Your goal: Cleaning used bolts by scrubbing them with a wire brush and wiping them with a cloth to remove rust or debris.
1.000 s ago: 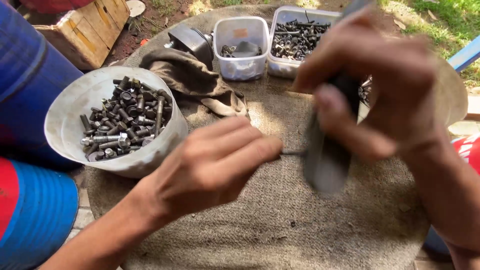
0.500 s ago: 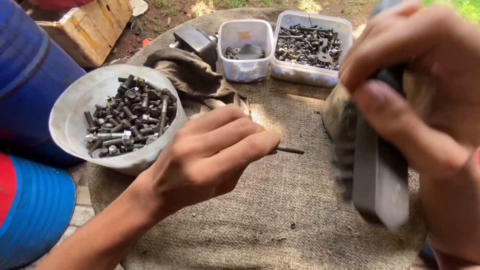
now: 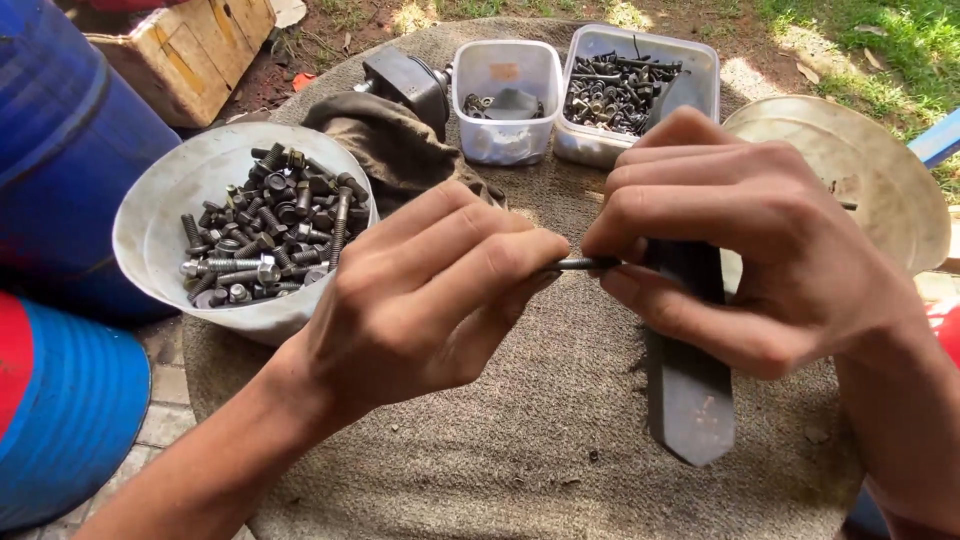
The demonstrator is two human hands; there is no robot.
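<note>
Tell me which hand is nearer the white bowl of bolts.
Left. The left hand sits right beside the white bowl; the right hand is farther off, across the burlap.

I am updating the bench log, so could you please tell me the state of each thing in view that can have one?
Left hand: closed on the bolt.
Right hand: gripping the dark flat tool, fingertips at the bolt.
Bolt: held level between both hands, mostly hidden.
Dark flat tool: held, pointing down.
White bowl: full of bolts.
Small tub: open, nearly empty.
Large tub: open, full of hardware.
Cloth: crumpled.
</note>
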